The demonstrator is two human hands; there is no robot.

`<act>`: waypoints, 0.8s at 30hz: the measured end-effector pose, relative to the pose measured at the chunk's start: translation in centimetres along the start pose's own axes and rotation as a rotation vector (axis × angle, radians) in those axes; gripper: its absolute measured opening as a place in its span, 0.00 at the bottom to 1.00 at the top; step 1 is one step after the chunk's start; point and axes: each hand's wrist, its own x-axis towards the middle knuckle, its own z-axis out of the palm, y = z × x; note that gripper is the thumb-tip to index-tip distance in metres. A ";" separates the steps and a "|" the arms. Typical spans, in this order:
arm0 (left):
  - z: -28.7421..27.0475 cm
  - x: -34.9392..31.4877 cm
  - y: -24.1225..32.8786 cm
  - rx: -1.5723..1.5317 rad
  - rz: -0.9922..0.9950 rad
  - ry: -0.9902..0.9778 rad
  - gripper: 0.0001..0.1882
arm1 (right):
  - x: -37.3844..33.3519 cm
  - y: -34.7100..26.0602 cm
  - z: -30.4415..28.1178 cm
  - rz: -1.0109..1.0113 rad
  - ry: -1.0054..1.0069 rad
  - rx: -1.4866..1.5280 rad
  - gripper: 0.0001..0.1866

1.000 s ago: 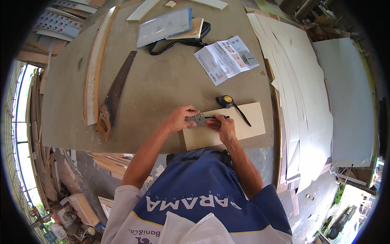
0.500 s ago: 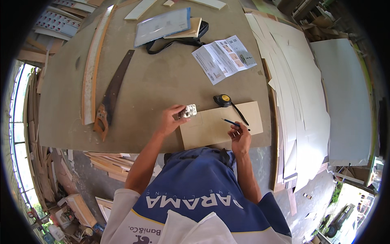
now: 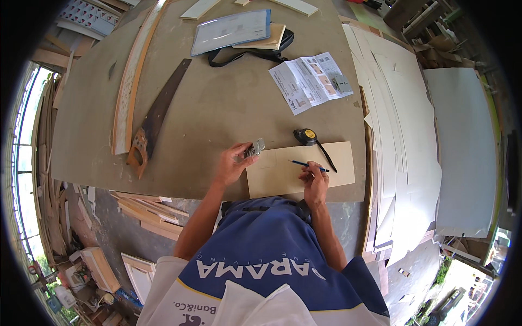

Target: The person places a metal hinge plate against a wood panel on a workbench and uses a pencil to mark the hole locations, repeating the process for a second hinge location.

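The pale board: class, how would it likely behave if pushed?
The pale board is probably stiff, showing no curl. Lying flat on the table, it would likely slide, not tip. The black strap lying over it might shift too.

Fitting (image 3: 259,145) showing smooth metal, catching some light. Board (image 3: 277,179) looking like pale wood, smooth, matt. Saw blade (image 3: 168,100) looking like dull metal, handle (image 3: 141,138) showing wood. Folder (image 3: 234,33) reflecting light, glossy plastic. Leaflet (image 3: 310,84) showing creased paper. Tabletop (image 3: 228,103) reading matt, marked. Shirt (image 3: 261,239) showing matt cloth. Tape (image 3: 306,137) looking like plastic.
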 end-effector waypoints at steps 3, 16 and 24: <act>0.4 0.2 -0.4 -0.499 -0.121 0.009 0.27 | 0.0 0.0 -0.3 0.004 0.012 0.013 0.08; -1.5 3.3 2.6 -0.895 -0.577 -0.196 0.27 | 0.3 0.2 -0.9 -0.031 -0.005 0.058 0.08; -1.1 5.4 1.8 -0.713 -0.627 -0.274 0.23 | 0.5 0.2 -1.0 -0.023 -0.030 0.063 0.08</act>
